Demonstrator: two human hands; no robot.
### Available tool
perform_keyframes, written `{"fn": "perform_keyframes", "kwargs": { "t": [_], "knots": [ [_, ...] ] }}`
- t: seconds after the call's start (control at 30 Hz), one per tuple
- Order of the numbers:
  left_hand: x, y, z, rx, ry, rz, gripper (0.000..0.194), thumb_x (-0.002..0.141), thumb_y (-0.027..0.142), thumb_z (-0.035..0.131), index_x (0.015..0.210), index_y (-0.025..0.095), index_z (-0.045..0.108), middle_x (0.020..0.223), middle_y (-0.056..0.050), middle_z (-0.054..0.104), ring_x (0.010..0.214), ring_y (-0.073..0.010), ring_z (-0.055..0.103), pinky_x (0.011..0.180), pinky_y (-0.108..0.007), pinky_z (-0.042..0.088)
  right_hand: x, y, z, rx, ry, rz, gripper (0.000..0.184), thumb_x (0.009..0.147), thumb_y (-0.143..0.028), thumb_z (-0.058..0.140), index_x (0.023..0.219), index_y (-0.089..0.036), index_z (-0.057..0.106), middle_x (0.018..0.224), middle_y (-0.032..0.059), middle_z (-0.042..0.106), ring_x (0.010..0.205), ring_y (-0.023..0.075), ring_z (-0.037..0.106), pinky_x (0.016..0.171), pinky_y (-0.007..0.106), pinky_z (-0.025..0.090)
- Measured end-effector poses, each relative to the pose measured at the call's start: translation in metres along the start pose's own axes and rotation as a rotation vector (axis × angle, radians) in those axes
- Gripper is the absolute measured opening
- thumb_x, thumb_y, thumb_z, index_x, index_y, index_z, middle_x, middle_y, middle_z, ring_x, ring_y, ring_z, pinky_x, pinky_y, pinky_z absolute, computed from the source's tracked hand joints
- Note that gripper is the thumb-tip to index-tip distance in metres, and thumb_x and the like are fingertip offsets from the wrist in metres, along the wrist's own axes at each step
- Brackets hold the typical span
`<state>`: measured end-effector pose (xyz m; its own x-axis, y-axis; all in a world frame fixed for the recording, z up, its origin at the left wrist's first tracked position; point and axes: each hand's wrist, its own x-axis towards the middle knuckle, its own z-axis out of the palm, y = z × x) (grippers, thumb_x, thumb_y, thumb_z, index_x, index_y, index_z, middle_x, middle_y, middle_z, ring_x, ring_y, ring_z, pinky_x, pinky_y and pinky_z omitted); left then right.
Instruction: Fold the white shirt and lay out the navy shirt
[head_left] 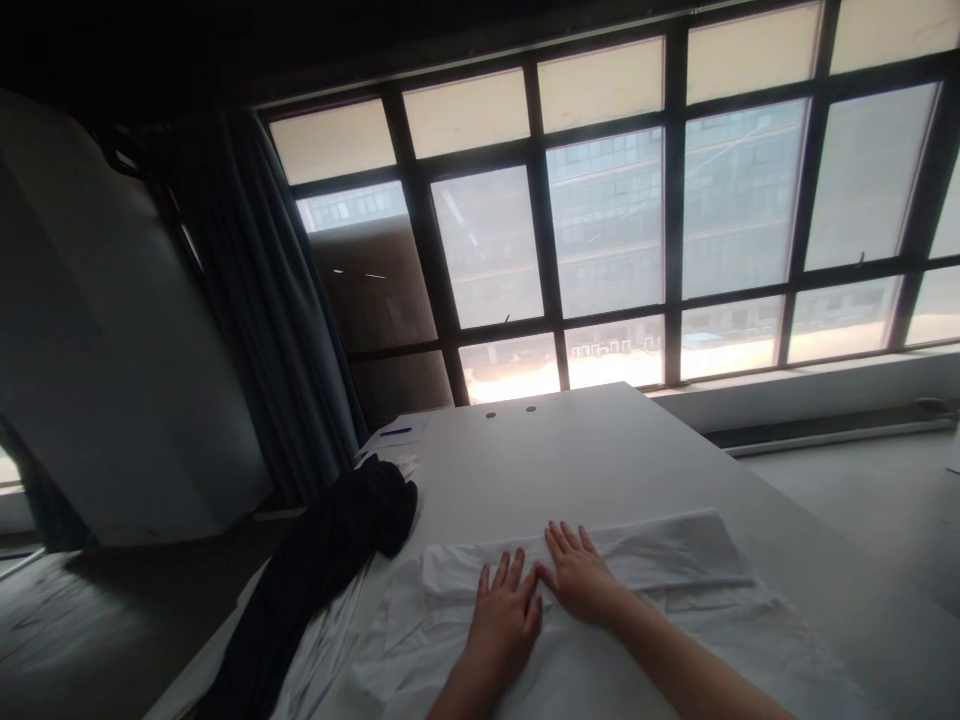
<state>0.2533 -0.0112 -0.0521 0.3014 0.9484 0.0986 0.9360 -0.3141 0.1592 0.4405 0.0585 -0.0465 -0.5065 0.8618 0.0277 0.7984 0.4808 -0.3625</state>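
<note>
Left hand [504, 617] and right hand [577, 577] both lie palm-down, opened flat on the white cloth [679, 550], basically side by side.

My left hand [501, 622] and right hand [581, 583]: both bare, both over the white cloth [679, 548]. Left: slim fingers, rounded tips, shorter thumb, back of the hand narrowing into the wrist. Right: same build, slender fingers, compact back, slim wrist. My right forearm [686, 650], over the cloth too, is bare, smooth-outlined, long in view. My left forearm [466, 690], bare as well, shows only a short stretch. Nails too small to tell.
</note>
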Motion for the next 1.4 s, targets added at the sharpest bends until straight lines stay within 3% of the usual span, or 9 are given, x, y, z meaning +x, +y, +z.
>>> {"fn": "perform_keyframes", "kwargs": {
  "t": [0.23, 0.47, 0.63, 0.8, 0.9, 1.0, 1.17, 1.3, 1.4],
  "knots": [
    [-0.002, 0.002, -0.003, -0.017, -0.005, -0.025, 0.053, 0.103, 0.047, 0.034, 0.156, 0.042, 0.030, 0.166, 0.000, 0.023, 0.152, -0.0319, 0.021, 0.120, -0.062, 0.016, -0.023, 0.045, 0.005, -0.047, 0.043, 0.090, 0.092, 0.094, -0.073, 0.026, 0.158, -0.007, 0.025, 0.165, 0.0194, 0.019, 0.153, 0.0342, 0.013, 0.123, 0.053, 0.002],
    [-0.003, 0.001, -0.002, -0.042, -0.023, -0.045, 0.054, 0.103, 0.048, 0.033, 0.156, 0.041, 0.029, 0.166, -0.001, 0.020, 0.153, -0.0321, 0.018, 0.120, -0.063, 0.013, -0.059, 0.127, -0.013, -0.142, 0.135, 0.236, 0.097, 0.092, -0.076, 0.024, 0.154, -0.002, 0.034, 0.162, 0.0208, 0.026, 0.152, 0.0318, 0.021, 0.124, 0.048, 0.013],
    [-0.004, 0.003, -0.003, -0.069, -0.019, -0.059, 0.053, 0.102, 0.051, 0.031, 0.155, 0.043, 0.030, 0.166, 0.000, 0.022, 0.153, -0.0301, 0.017, 0.121, -0.063, 0.011, -0.085, 0.191, -0.023, -0.159, 0.217, 0.324, 0.092, 0.091, -0.074, 0.030, 0.152, -0.006, 0.040, 0.161, 0.0186, 0.031, 0.150, 0.0306, 0.027, 0.123, 0.048, 0.020],
    [0.000, 0.000, -0.014, -0.004, -0.065, -0.170, 0.057, 0.102, 0.056, 0.027, 0.155, 0.038, 0.034, 0.166, -0.002, 0.023, 0.153, -0.0324, 0.018, 0.120, -0.063, 0.014, -0.104, 0.246, -0.029, -0.240, 0.174, 0.538, 0.089, 0.090, -0.068, 0.028, 0.156, -0.008, 0.033, 0.165, 0.0137, 0.024, 0.152, 0.0313, 0.021, 0.122, 0.053, 0.018],
    [0.001, -0.027, -0.025, 0.087, -0.092, -0.330, 0.059, 0.102, 0.055, 0.024, 0.155, 0.032, 0.036, 0.165, -0.007, 0.027, 0.151, -0.0362, 0.023, 0.116, -0.065, 0.020, -0.110, 0.258, -0.028, -0.287, 0.172, 0.567, 0.088, 0.091, -0.065, 0.024, 0.158, -0.009, 0.029, 0.166, 0.0116, 0.020, 0.153, 0.0304, 0.018, 0.123, 0.052, 0.015],
    [-0.005, -0.071, -0.033, 0.221, -0.064, -0.448, 0.068, 0.100, 0.054, 0.031, 0.155, 0.015, 0.038, 0.161, -0.018, 0.033, 0.149, -0.0365, 0.027, 0.118, -0.054, 0.023, -0.112, 0.259, -0.026, -0.297, 0.198, 0.557, 0.087, 0.091, -0.064, 0.024, 0.157, -0.008, 0.031, 0.165, 0.0119, 0.023, 0.153, 0.0301, 0.019, 0.123, 0.051, 0.014],
    [-0.024, -0.134, -0.037, 0.281, -0.070, -0.648, 0.070, 0.100, 0.054, 0.031, 0.157, 0.015, 0.031, 0.164, -0.016, 0.027, 0.150, -0.0352, 0.026, 0.115, -0.054, 0.028, -0.114, 0.259, -0.024, -0.290, 0.254, 0.537, 0.080, 0.091, -0.058, 0.029, 0.153, -0.008, 0.039, 0.162, 0.0132, 0.032, 0.151, 0.0305, 0.026, 0.122, 0.053, 0.018],
    [-0.026, -0.138, -0.045, 0.293, 0.004, -0.694, 0.066, 0.099, 0.049, 0.036, 0.152, 0.011, 0.039, 0.159, -0.017, 0.037, 0.147, -0.0362, 0.031, 0.114, -0.056, 0.031, -0.118, 0.262, -0.029, -0.246, 0.366, 0.480, 0.067, 0.094, -0.052, 0.032, 0.144, -0.012, 0.051, 0.158, 0.0169, 0.041, 0.144, 0.0316, 0.039, 0.118, 0.055, 0.027],
    [-0.016, -0.104, -0.057, 0.296, 0.243, -0.439, 0.049, 0.096, 0.027, 0.040, 0.143, 0.013, 0.050, 0.150, -0.015, 0.050, 0.143, -0.0300, 0.039, 0.118, -0.048, 0.030, -0.121, 0.250, -0.039, -0.255, 0.471, 0.422, 0.056, 0.094, -0.044, 0.036, 0.135, -0.013, 0.058, 0.154, 0.0202, 0.044, 0.136, 0.0335, 0.050, 0.112, 0.054, 0.037]
  ]
}}
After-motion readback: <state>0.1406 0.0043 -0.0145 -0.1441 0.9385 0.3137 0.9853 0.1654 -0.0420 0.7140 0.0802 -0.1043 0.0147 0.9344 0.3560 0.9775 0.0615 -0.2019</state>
